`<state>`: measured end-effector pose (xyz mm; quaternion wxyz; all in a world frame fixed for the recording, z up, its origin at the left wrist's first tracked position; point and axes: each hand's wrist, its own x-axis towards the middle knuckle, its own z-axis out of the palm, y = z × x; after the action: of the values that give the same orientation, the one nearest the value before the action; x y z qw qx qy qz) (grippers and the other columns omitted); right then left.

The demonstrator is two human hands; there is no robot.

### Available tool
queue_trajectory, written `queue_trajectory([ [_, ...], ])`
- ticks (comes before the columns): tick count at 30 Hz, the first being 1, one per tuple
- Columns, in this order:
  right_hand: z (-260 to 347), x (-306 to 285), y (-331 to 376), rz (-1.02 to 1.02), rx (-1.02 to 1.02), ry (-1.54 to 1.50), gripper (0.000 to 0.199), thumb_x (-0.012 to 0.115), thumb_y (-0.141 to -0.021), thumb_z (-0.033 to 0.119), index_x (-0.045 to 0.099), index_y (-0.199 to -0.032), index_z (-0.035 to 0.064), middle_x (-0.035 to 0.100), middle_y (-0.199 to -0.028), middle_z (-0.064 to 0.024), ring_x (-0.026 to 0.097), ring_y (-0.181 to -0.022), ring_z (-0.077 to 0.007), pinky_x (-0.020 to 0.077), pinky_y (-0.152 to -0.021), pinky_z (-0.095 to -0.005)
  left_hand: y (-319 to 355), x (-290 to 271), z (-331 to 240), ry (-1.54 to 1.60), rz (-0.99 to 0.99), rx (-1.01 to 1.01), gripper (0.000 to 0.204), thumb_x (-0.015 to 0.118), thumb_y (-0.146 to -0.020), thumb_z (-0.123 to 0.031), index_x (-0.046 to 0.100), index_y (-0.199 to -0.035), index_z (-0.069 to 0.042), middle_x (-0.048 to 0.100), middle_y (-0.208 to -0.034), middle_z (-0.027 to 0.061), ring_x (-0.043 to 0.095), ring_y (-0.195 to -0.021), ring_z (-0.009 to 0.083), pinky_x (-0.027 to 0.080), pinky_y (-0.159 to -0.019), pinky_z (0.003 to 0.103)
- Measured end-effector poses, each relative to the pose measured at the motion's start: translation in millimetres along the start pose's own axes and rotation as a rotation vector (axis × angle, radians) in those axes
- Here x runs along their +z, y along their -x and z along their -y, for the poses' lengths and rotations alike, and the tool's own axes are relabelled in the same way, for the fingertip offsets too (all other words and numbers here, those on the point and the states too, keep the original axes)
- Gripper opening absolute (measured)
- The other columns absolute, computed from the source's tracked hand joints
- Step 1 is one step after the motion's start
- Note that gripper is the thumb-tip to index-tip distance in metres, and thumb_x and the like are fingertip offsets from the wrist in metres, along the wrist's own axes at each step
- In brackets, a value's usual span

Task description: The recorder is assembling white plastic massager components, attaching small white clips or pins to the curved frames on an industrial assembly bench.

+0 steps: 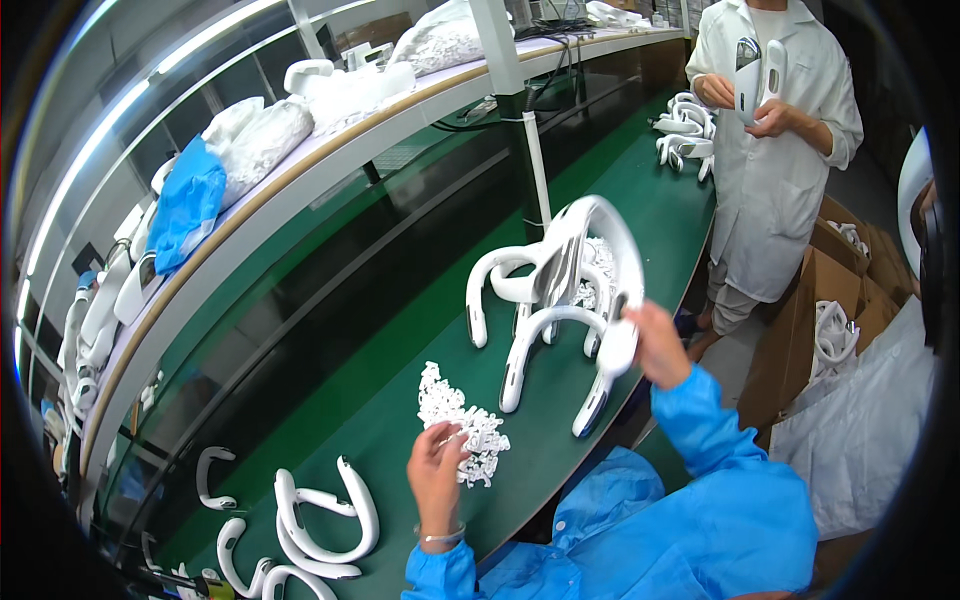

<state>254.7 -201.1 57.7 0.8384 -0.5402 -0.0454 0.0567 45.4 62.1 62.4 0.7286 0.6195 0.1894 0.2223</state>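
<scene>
My right hand (660, 345) grips one end of a white U-shaped neck fan shell (618, 245), raised above the green bench and slightly blurred. Its inner face has a shiny grey surface. Beneath and beside it, several more white curved shells (553, 318) rest on the bench, partly covered by the raised one. My left hand (437, 475) is at the near edge of a pile of small white plastic parts (455, 410). Its fingers are bent together, and whatever is between them is hidden. Another heap of small white parts (600, 262) shows behind the raised shell.
More curved shells (330, 525) lie at the near left of the green bench (400, 375). A shelf (330, 150) with white bags and a blue bag (187, 205) runs along the far side. A co-worker (775, 150) stands at right, holding shells, near cardboard boxes (800, 315).
</scene>
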Motion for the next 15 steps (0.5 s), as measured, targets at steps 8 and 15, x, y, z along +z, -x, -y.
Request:
queue_trajectory([
  [8, 0, -158, -229, -0.42, -0.021, 0.51, 0.038, 0.059, -0.081, 0.031, 0.063, -0.072, -0.0056, 0.063, -0.06, -0.0138, 0.059, -0.043, -0.019, 0.0495, -0.038, -0.0303, 39, -80, 7, -0.137, -0.31, -0.031, 0.026, 0.058, -0.087, -0.008, 0.053, -0.109, 0.006, 0.064, -0.094, 0.0153, 0.065, -0.077, 0.0201, 0.054, -0.062, 0.027],
  [15, -56, -192, -333, -0.386, 0.069, 0.853, 0.045, 0.06, -0.082, 0.041, 0.064, -0.069, -0.0023, 0.061, -0.056, -0.0128, 0.059, -0.042, -0.0211, 0.0487, -0.04, -0.0352, 72, -124, 0, -0.262, -0.605, -0.087, 0.028, 0.056, -0.088, -0.012, 0.052, -0.109, 0.006, 0.063, -0.093, 0.0142, 0.064, -0.076, 0.0199, 0.053, -0.062, 0.027],
])
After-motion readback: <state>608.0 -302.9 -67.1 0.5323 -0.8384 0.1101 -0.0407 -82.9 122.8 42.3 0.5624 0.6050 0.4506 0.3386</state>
